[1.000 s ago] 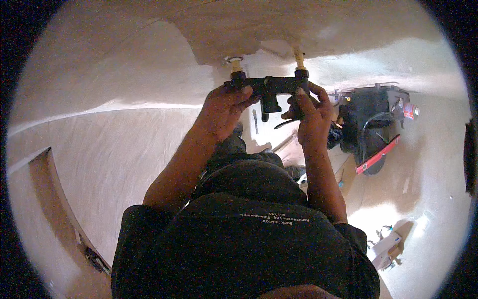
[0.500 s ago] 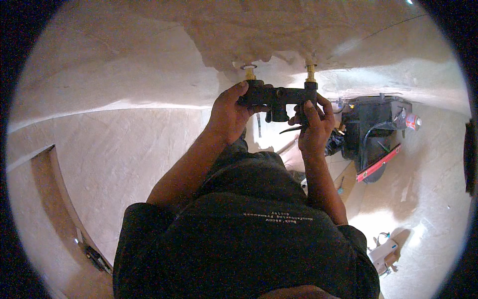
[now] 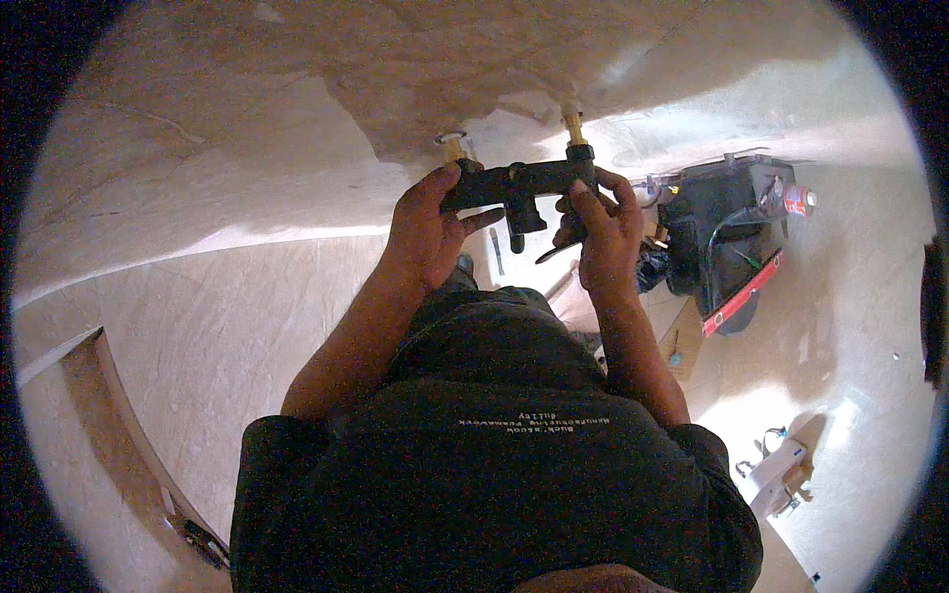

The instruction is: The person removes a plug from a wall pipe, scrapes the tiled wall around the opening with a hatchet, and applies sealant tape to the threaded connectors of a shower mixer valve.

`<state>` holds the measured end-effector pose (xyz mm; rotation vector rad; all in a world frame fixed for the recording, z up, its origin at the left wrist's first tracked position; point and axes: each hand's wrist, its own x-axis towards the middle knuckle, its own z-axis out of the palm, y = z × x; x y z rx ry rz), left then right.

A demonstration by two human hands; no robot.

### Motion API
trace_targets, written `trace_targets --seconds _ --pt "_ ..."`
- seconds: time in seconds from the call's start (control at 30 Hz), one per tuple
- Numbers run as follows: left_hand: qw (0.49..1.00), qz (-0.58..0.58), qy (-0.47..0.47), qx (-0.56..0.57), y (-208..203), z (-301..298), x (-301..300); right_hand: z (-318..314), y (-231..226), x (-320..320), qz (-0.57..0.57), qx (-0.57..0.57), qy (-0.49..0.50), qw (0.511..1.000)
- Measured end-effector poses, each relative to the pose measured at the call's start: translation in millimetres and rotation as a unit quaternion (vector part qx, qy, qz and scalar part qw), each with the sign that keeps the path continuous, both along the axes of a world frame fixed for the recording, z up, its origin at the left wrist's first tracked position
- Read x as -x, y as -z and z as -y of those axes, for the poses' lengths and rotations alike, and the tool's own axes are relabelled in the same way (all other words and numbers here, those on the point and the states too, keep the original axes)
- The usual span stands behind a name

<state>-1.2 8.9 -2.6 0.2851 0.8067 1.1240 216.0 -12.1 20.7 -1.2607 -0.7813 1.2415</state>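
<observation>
A black wall-mounted mixer tap (image 3: pixel 542 178) is held level against the wall by both my hands. My left hand (image 3: pixel 419 225) is closed on its left end, thumb on top and a finger stretched underneath. My right hand (image 3: pixel 607 237) grips the right end, with thumb and fingers around it. Two brass pipe fittings stick out of the wall, the left fitting (image 3: pixel 454 149) and the right fitting (image 3: pixel 575 128). The tap's ends meet these fittings; whether the threads are engaged I cannot tell. A black outlet piece hangs from the tap's middle.
To the right stands a black tool box (image 3: pixel 704 208) with a red spirit level (image 3: pixel 743 293) leaning across it and a red-and-white can (image 3: pixel 799 201) on it. A white device (image 3: pixel 777 478) lies lower right. At the left is a recess edge (image 3: pixel 104 395) in the tiled wall.
The view has tilted slightly, so wall, tap and hands appear further left. Both hands keep hold of the tap, and its hanging middle piece appears at a slightly different angle.
</observation>
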Motion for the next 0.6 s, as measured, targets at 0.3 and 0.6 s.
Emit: trace_targets --seconds 0.3,0.6 --pt "0.998 -0.054 -0.006 -0.013 -13 -2 -10 -1 15 -5 -0.018 -0.025 -0.008 0.999" --pt "0.999 -0.035 0.034 -0.01 -4 -5 -1 -1 24 -3 -0.006 -0.03 0.005 1.0"
